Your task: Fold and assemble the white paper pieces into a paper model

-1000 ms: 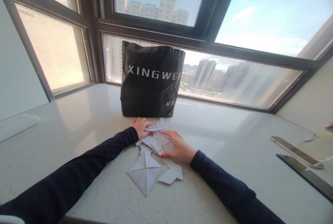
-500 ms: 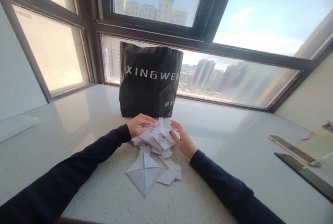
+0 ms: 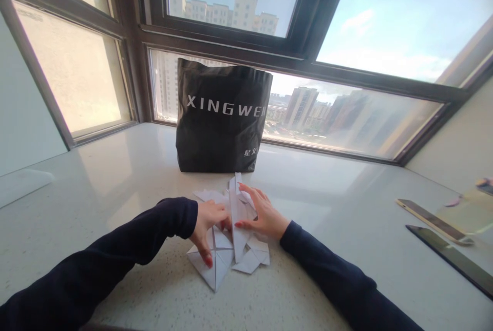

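Observation:
A long, narrow folded piece of white paper (image 3: 237, 242) stands out over a heap of folded papers. My right hand (image 3: 267, 214) holds it from the right, thumb and fingertips on its face. Left of it is my left hand (image 3: 211, 218), fingers bent near the paper's left side and thumb stretched far away from them. That thumb lies over a creased, diamond-shaped folded paper (image 3: 214, 274) on the counter; whether it presses on it I cannot tell. A smaller folded paper (image 3: 248, 261) lies below my right hand. Both hands cover part of the heap.
Behind the papers a black bag (image 3: 219, 131) with white lettering stands upright on the speckled pale counter (image 3: 327, 202). Two flat, phone-like objects (image 3: 433, 220) lie at the right. A white object (image 3: 25, 185) rests at the far left. Framed windows (image 3: 300, 59) enclose the back.
The long folded paper has turned from lying crosswise between both hands to pointing toward me. My left hand has dropped nearer, its thumb spreading over the diamond-shaped paper. My right hand has shifted slightly left.

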Demonstrator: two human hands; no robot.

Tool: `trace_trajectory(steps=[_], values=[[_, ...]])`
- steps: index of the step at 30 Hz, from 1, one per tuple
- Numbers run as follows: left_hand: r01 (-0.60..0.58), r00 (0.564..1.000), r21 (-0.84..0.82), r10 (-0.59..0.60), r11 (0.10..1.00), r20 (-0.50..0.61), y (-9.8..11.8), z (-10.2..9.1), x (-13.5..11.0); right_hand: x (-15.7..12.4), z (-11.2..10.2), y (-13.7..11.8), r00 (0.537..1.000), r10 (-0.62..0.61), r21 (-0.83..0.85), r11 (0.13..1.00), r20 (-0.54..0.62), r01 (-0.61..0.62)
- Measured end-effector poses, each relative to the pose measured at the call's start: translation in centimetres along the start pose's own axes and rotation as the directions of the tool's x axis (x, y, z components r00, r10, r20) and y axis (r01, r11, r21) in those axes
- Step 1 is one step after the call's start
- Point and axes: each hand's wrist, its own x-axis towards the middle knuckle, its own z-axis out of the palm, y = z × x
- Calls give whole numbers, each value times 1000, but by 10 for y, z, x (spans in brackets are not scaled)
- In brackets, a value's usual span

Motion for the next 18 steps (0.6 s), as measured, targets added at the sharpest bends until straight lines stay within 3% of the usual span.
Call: trace_trajectory(steps=[3,7,10,12,14,15,17,18], values=[[54,998,5,-54,999,-27,-5,9,4,-2,5,3,996,38,-11,999,80,-37],[74,997,-88,-76,993,-21,-12,12,6,-2,7,7,992,107,-46,993,68,-104],[79,994,-405,-40,911,104,-13,8,2,-3,7,7,987,145,-58,988,63,-141],[91,991,-669,-2,737,133,-12,1,0,-4,6,7,987,145,-38,989,71,-142],[30,999,-818,-7,575,32,-10,-10,1,-4,5,7,988,136,-11,991,78,-136],[-28,998,-840,-36,542,-56,-11,-16,2,-4,5,7,988,133,1,991,81,-133],[-146,954,-793,-130,591,-272,-13,-27,7,-4,4,7,988,134,21,990,75,-136],[-170,908,-724,-180,669,-379,-16,-30,9,-3,4,6,989,136,33,990,65,-138]])
